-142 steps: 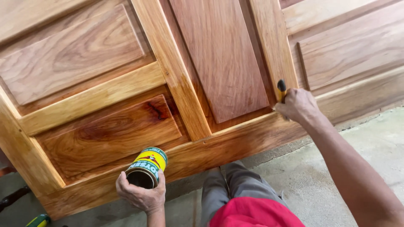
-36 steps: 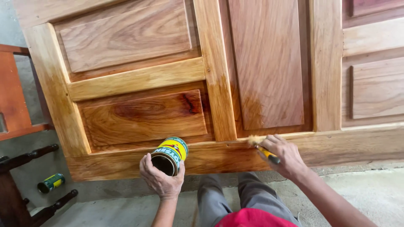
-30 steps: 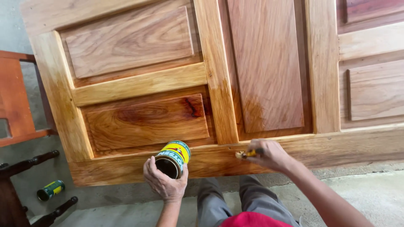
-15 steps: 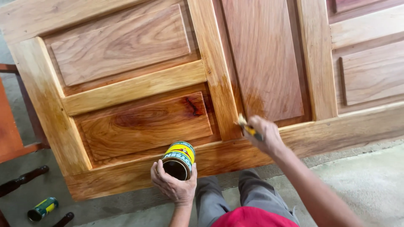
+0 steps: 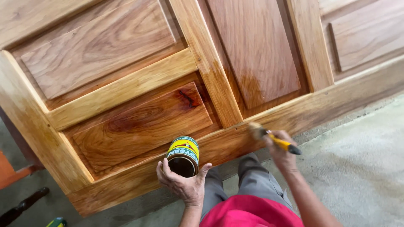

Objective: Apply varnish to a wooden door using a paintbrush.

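We judge the varnishing partly done: the door's (image 5: 139,122) lower panel gleams dark, while the upper panels look pale. Our left hand (image 5: 183,185) has its grip wrapped around the open can (image 5: 183,155); our right hand (image 5: 281,152) pinches the brush (image 5: 269,136) at the bottom rail.

Grey concrete floor (image 5: 362,168), with a red wooden chair (image 5: 12,174) at left.

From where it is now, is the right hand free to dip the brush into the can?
Probably yes. The right hand holds the brush at the door's bottom rail, close beside the can. The left hand holds the can from below, its open mouth uncovered, and nothing lies between brush and can.
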